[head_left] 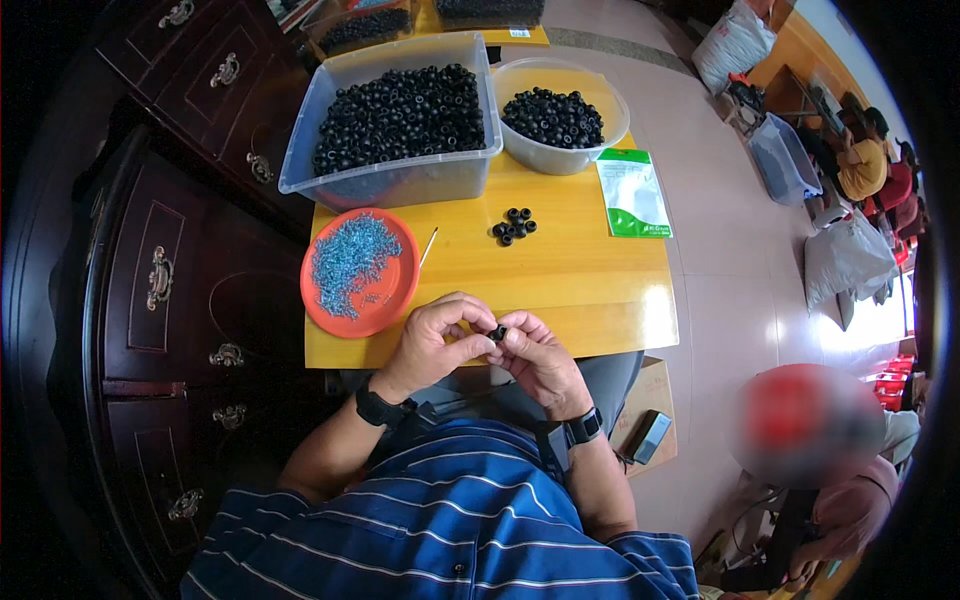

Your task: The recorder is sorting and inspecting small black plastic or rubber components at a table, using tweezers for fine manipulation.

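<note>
Close to the front edge of the yellow table (580,285), my left hand (440,338) and my right hand (545,367) meet. Both pinch one small black ring-shaped part (498,332) between thumb and fingertips. The fingers partly cover it, so its detail is hidden. Left of my hands lies an orange plate (398,298) with a heap of tiny pale-blue pieces (350,262). A thin pen-like tool (429,247) rests beside the plate. Several loose black ring-shaped parts (507,240) sit in a cluster beyond my hands.
At the back stand a large clear bin (430,187) and a round clear tub (555,160), both holding many black parts. A green and white bag (635,195) lies at the right edge. Dark drawers (150,280) flank the left. Another person (850,510) sits at lower right.
</note>
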Tool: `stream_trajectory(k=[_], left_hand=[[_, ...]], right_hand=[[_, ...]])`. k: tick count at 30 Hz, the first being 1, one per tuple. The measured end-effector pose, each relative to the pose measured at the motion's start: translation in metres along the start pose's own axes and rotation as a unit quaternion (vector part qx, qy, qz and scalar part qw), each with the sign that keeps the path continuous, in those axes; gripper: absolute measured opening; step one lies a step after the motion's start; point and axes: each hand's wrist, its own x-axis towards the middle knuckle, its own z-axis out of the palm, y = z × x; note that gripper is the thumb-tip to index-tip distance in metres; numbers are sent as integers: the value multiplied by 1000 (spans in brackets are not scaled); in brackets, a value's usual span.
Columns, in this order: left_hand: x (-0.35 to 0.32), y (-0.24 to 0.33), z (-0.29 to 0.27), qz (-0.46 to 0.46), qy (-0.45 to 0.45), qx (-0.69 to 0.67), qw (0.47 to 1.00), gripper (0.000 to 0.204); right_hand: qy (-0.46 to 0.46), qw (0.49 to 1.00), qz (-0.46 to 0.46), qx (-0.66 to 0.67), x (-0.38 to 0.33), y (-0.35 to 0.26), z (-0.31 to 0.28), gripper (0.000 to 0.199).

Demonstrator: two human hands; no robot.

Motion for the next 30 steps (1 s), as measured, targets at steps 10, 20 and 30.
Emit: stream_trajectory(k=[10,20,30], left_hand=[[0,0,-13,-30,-47,-66,996,17],[-1,1,-14,-40,-55,-29,997,17],[-1,8,-15,-97,-80,-43,991,37]], right_hand=[[-18,998,4,-58,-1,-6,3,18],[13,999,-3,-31,-1,2,5,15],[-7,993,-4,-118,0,-7,11,15]])
